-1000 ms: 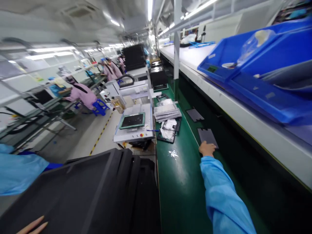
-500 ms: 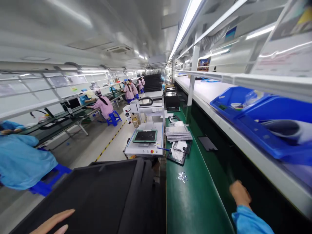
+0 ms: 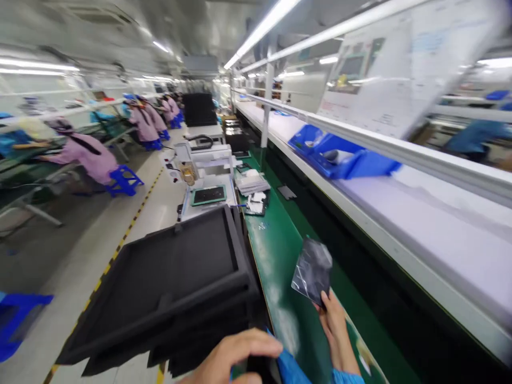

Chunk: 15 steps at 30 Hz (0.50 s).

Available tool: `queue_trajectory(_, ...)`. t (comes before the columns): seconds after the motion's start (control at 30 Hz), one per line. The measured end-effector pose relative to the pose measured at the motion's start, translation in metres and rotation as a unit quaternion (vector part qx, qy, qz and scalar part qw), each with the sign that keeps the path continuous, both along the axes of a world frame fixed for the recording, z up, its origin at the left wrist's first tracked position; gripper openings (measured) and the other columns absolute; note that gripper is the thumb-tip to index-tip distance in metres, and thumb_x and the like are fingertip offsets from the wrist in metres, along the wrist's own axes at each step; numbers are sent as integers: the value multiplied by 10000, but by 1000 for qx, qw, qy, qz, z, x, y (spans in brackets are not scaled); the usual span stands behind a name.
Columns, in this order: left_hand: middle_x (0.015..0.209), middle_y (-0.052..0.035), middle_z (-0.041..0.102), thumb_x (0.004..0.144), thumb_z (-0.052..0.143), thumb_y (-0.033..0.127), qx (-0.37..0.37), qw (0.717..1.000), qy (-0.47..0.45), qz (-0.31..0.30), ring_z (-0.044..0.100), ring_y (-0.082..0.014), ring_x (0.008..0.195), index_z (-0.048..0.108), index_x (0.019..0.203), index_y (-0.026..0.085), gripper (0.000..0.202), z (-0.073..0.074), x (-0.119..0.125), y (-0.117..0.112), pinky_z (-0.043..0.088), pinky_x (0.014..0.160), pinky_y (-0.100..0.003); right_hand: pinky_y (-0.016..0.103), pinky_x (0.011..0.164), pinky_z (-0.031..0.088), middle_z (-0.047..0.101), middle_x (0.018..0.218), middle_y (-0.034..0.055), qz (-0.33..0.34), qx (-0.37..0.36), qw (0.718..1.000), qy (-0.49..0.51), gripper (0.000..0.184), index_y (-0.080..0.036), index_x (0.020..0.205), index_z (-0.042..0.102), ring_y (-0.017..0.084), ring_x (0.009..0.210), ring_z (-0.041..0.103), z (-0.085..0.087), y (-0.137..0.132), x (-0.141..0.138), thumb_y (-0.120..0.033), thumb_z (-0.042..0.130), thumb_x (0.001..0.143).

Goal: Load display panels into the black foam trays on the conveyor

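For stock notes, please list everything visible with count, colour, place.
Bench: one, green, centre
Trays: several, black, left of bench
Table: one, white, right
Bins: several, blue, on table
Machine: one, white, beyond trays
Framed panel: one, black-green, on machine
Flat stack: one, white, on bench
Far plate: one, grey, right of stack
Near plate: one, dark, over bench
Stools: several, blue, left
People: several, pink/blue clothes, left
Left hand: one, bare, bottom centre
Right hand: one, bare, holding near plate

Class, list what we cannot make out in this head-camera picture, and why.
In the head view:
Left hand: wrist cut off by the bottom edge.
Right hand: fingers partly hidden by the dark panel.
Posted sheets: wording blurred and too small.
Lower trays: insides covered by the top tray.
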<state>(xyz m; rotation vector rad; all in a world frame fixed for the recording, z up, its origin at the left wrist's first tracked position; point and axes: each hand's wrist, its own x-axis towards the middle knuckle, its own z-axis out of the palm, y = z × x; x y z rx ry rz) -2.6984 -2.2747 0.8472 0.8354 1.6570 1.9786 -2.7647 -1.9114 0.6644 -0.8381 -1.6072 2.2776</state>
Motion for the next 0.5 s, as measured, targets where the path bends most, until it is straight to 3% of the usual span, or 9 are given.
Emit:
queue_trajectory(0.07,1477,-160,616,925,664,596,24,989,-141,-26,569,-343,1370,618,1451,281,615,-24,8,25,466,1142,-501,371,684,620,796,1009,58,21,-27,999,11,530,-247,1028,757,259,836,744,22,-26,48,-521,909,600)
queue_trajectory(0.17,1557,-192,531,771,830,617,26,954,-294,55,479,-354,1454,618,1429,223,795,-69,21,56,381,1210,-501,355,733,610,796,1086,83,34,-55,998,29,607,-214,1162,732,255,891,746,48,-57,110,-503,908,658)
queue_trajectory(0.23,1534,-191,557,699,903,576,33,925,-371,69,477,-366,1456,653,1373,205,809,-92,27,75,345,1231,-517,332,740,597,797,1094,93,29,-52,997,43,620,-193,1184,724,244,896,741,61,-73,148,-511,900,681)
queue_trajectory(0.4,1097,-164,790,730,912,324,96,876,-469,-64,696,-365,1177,748,1109,118,462,-120,29,108,467,1127,-542,358,833,600,792,1131,87,33,-39,998,28,611,-209,1180,723,254,963,741,71,-102,223,-562,873,704)
queue_trajectory(0.5,933,-136,800,763,865,197,80,856,-508,-62,758,-320,974,740,1031,95,313,-133,31,118,525,1054,-527,363,781,618,782,1147,76,58,-34,998,-21,592,-237,1200,714,258,962,748,68,-105,249,-604,826,749)
